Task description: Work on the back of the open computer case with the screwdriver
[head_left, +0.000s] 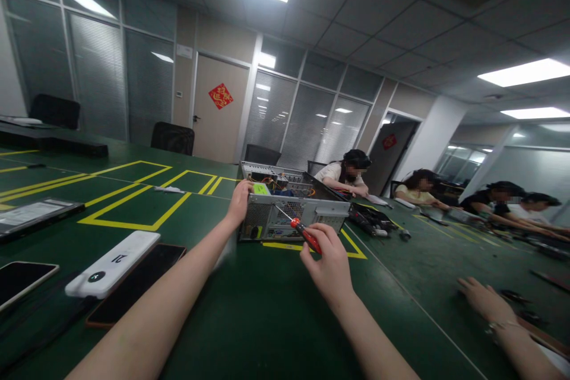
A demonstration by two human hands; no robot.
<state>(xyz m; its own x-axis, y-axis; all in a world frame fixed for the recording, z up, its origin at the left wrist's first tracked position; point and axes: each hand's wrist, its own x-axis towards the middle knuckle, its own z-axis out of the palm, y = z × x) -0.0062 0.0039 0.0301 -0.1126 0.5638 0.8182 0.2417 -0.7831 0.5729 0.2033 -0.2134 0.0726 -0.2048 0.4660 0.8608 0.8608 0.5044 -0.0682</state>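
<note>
An open metal computer case (307,214) lies on the green table, its rear panel facing me and cables showing inside. My left hand (241,200) grips the case's left corner, beside a bright green-yellow part (260,189). In my right hand (327,258) is a red and black screwdriver (307,236), held by its handle. Its thin shaft points up and left, with the tip at the upper part of the rear panel. Whether the tip sits on a screw is too small to tell.
On the left lie a white power bank (114,261), a dark phone (133,285), another phone (24,282) and a hard drive (38,217). Black parts (374,219) are right of the case. Another person's hand (487,303) rests at right; several people sit beyond.
</note>
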